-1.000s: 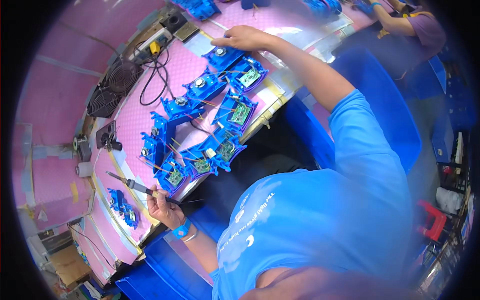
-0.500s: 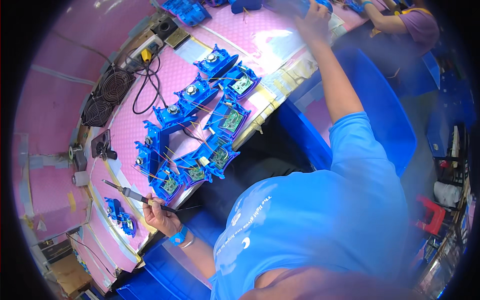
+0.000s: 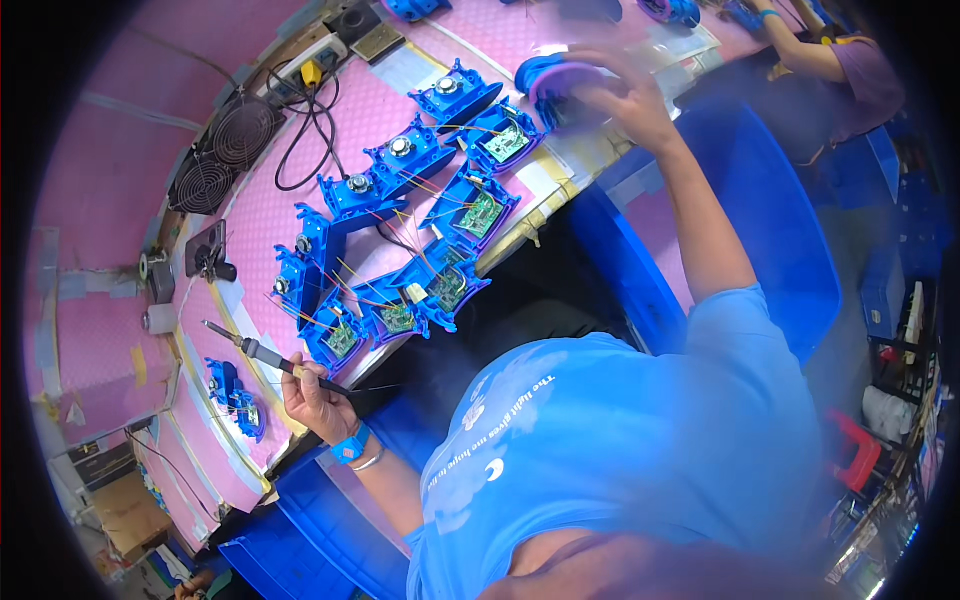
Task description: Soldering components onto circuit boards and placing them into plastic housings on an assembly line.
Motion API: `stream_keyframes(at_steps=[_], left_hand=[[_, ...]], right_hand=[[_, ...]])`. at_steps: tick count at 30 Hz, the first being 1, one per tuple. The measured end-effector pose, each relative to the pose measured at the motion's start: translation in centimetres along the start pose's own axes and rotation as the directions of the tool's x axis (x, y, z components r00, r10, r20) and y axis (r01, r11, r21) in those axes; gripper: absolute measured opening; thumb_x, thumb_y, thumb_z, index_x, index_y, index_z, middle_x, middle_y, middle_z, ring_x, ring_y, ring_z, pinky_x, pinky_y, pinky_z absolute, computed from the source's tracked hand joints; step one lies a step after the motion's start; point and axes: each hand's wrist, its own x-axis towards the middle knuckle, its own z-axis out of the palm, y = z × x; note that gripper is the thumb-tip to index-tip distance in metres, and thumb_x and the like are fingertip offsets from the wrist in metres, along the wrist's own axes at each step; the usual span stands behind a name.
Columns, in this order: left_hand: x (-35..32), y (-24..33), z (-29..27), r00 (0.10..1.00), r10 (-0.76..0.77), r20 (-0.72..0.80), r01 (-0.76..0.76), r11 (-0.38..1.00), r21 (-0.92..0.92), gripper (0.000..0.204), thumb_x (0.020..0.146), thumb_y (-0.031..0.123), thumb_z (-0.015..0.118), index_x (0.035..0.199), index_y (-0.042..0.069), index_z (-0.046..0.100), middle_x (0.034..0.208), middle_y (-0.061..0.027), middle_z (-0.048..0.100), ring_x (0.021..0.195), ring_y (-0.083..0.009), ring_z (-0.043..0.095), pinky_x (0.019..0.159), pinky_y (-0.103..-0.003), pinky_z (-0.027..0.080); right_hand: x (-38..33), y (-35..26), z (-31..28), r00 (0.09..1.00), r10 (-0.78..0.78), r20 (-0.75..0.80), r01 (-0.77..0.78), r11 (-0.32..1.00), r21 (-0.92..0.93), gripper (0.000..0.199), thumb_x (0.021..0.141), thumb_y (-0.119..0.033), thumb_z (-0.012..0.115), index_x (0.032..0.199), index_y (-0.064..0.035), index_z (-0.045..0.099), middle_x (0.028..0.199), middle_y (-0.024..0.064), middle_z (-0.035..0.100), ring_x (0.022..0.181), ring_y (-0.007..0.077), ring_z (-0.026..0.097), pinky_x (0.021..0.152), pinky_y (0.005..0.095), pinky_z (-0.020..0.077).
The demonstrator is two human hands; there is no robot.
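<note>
In my left hand (image 3: 318,408) is a soldering iron (image 3: 264,354), its tip pointing up and left past the table's near edge. A thin wire sticks out beside its handle. My right hand (image 3: 640,108) reaches to the far end of the row and grips a blue-and-purple plastic housing (image 3: 562,84), slightly blurred. Beside it run two rows of opened blue housings. The outer halves carry round silver speakers (image 3: 401,148); the inner halves hold green circuit boards (image 3: 480,213). Thin red and yellow wires link them.
A smaller blue assembly (image 3: 236,400) lies left of the iron. Two black fans (image 3: 222,160), a power strip (image 3: 312,62) with a yellow plug and a dark stand (image 3: 208,252) line the back edge. A blue bin (image 3: 770,210) stands at right; another person's arm (image 3: 795,48) works beyond.
My right hand has come back from the far end of the table, bringing the blue-and-purple housing toward the row. My left hand keeps hold of the soldering iron. The view has shifted slightly.
</note>
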Motion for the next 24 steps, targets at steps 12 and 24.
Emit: stream_keyframes(at_steps=[12,24], left_hand=[[-0.3,0.6,0.9,0.999,-0.011,-0.031,0.011,1.0,-0.007,0.028,0.093,0.008,0.067,0.116,-0.005,0.059,0.083,-0.0038,0.065,0.051,0.0008,0.042,0.04,-0.015,0.022],[0.0,0.3,0.4,0.999,-0.008,-0.038,0.007,1.0,-0.015,0.029,0.092,0.008,0.067,0.117,-0.006,0.058,0.082,-0.0053,0.064,0.061,-0.0022,0.052,0.042,-0.013,0.027]], right_hand=[[11.3,4.0,3.2,0.886,0.397,0.239,-0.278,0.868,-0.411,0.052,0.09,-0.053,0.062,0.087,-0.0019,0.073,0.07,0.0038,0.063,0.057,0.0112,0.057,0.049,0.0279,0.0434],[15.8,10.0,-10.0,0.936,-0.33,-0.121,0.096,0.572,-0.814,0.042,0.075,-0.019,0.07,0.113,-0.0094,0.057,0.123,0.0147,0.055,0.117,0.0372,0.051,0.095,0.0434,0.0451]])
